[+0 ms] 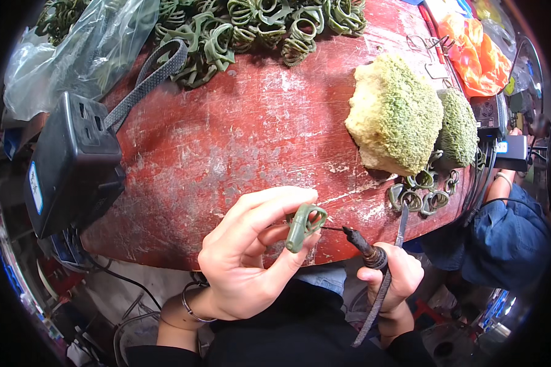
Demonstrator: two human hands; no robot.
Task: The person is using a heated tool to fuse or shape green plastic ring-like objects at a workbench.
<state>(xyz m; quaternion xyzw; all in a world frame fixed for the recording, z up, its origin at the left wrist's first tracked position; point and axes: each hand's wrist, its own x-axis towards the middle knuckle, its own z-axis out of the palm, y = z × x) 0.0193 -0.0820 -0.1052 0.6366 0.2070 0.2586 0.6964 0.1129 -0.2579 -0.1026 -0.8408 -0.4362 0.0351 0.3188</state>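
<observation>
My left hand pinches a small green wax ring piece with an openwork loop, above the table's near edge. Closed around a pen-like hot tool is my right hand. The tool has a dark, crusted collar, and its thin needle tip points left, at or very near the ring piece; contact cannot be told. A slim knife also sits in my right hand, its pale blade pointing away and its grey textured handle hanging below the fingers.
Several green ring pieces lie beside two rough foam blocks on the scratched red table. More are heaped at the far edge. A black box stands left, near a clear plastic bag. Another person's arm is right.
</observation>
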